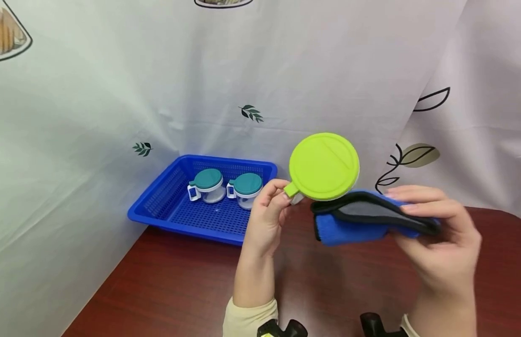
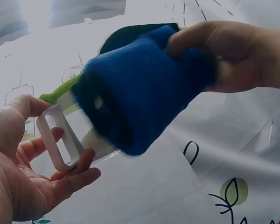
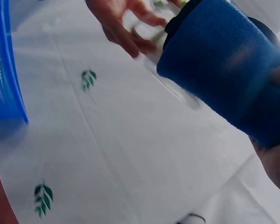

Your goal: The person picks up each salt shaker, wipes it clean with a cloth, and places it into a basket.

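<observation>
My left hand point(image 1: 266, 217) grips the white handle point(image 2: 60, 137) of a seasoning jar with a lime-green lid point(image 1: 323, 166), raised above the table. In the left wrist view its thumb and fingers are around that handle. A folded blue cloth point(image 1: 353, 229) with black edging and a grey inner side is held in my right hand point(image 1: 445, 234), thumb below and fingers on top. The cloth is right up against the jar's near right side in the head view; whether they touch I cannot tell. Much of the jar's clear body is hidden behind the cloth in the left wrist view.
A blue plastic basket point(image 1: 159, 220) stands at the back left of the dark red-brown table point(image 1: 180, 285). Inside it are two clear jars with teal lids, the left jar point(image 1: 207, 180) and the right jar point(image 1: 246, 185). A white printed curtain point(image 1: 327, 70) hangs behind the table.
</observation>
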Demonstrator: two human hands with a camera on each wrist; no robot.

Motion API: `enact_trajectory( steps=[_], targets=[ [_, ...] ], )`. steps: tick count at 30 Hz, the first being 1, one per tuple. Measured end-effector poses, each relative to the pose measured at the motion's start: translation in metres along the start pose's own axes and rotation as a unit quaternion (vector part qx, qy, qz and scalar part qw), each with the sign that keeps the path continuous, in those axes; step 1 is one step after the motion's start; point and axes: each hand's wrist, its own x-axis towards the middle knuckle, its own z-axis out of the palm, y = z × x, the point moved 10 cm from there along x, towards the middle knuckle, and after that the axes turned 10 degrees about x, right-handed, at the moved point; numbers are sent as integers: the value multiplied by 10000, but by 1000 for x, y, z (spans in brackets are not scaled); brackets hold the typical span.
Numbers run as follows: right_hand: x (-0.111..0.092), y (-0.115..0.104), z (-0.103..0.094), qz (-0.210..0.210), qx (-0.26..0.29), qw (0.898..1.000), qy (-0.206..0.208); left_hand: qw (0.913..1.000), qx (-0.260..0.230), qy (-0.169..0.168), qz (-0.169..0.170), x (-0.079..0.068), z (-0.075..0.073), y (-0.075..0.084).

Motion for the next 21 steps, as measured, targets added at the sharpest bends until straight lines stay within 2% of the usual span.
enact_trajectory(
  steps=[3, 5, 8, 10, 13, 17, 19, 21],
  targets=[
    [-1, 4, 9, 5, -195, 9998, -83, 9998, -137, 125, 125, 0, -4, 2],
    [0, 2, 5, -122, -270, 9995, 74, 9995, -220, 185, 155, 0, -7, 2],
    [1, -4, -11, -388, -297, 9967, 655, 9992, -287, 178, 209, 1, -11, 4],
    [2, -10, -24, -538, -223, 9917, 1143, 9990, -315, 32, 317, 1, -12, 6],
    [0, -21, -43, -779, -165, 9775, 1953, 9980, -343, -185, 507, 1, -12, 10],
    [-7, -34, -58, -1055, -532, 9498, 2897, 9972, -376, -291, 584, 1, -11, 11],
    [-10, -35, -59, -1106, -811, 9388, 3160, 9973, -362, -317, 557, 0, -9, 11],
    [-13, -33, -53, -1062, -1056, 9360, 3187, 9973, -328, -398, 529, 0, -5, 10]
  ],
)
